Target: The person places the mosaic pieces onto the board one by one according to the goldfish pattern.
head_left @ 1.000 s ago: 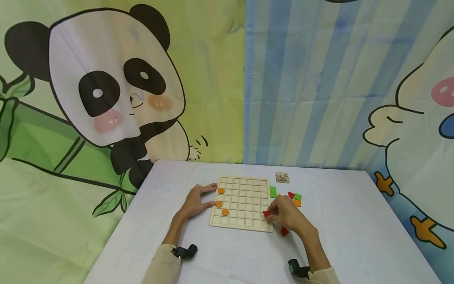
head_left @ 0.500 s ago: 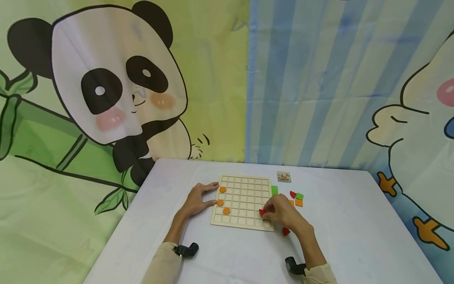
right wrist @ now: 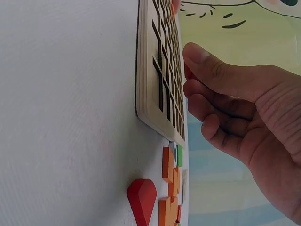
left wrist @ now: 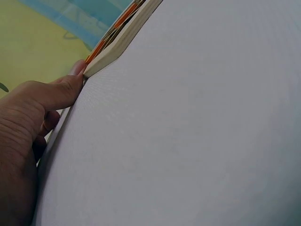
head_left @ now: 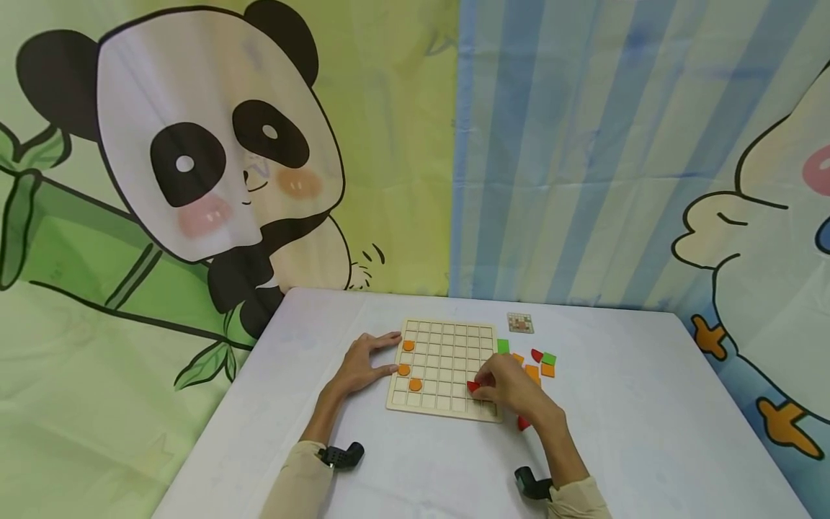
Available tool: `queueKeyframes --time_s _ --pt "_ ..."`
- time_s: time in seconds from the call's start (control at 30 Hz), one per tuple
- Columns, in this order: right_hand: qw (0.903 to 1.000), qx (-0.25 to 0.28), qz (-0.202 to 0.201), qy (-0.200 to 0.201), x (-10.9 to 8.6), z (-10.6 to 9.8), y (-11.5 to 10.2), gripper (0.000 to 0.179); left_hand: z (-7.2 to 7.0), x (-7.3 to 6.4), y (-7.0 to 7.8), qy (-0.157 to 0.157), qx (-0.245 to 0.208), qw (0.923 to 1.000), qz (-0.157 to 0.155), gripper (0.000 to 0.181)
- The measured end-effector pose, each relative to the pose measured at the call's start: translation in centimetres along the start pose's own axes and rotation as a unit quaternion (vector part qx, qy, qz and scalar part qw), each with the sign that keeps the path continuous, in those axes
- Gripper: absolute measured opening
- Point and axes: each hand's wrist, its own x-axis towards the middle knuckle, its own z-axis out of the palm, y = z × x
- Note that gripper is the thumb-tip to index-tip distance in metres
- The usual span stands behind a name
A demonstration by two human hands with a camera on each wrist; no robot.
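A wooden grid board (head_left: pixel 447 414) lies on the white table, with three orange discs (head_left: pixel 416 385) near its left side. My left hand (head_left: pixel 359 366) rests at the board's left edge, thumb and forefinger spread apart. The thumb (left wrist: pixel 70 89) touches the board's corner in the left wrist view. Between the thumb and fingers of my right hand (head_left: pixel 514 386) is a red wedge-shaped piece (head_left: pixel 472 387), pinched over the lower right squares. Only a sliver of it shows behind the thumb in the right wrist view.
Another red wedge (right wrist: pixel 142 197) lies on the table off the board's near right corner. Right of the board are green pieces (head_left: pixel 548 359), orange pieces (head_left: pixel 547 370) and a further red wedge (head_left: pixel 537 355). A small patterned card (head_left: pixel 520 322) lies behind them. Printed curtains stand behind the table.
My right hand has moved left over the board with the red wedge, from the right edge column inward. The left hand stays at the board's edge. The head view has shifted slightly.
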Motion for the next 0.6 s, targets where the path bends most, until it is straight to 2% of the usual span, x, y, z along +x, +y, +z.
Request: queueKeyframes --time_s 0.6 --pt "0.9996 0.013 -0.021 -0.012 1.7 2.1 -1.0 0.011 0.1 0.1 -0.1 0.0 0.005 1.0 0.0 0.067"
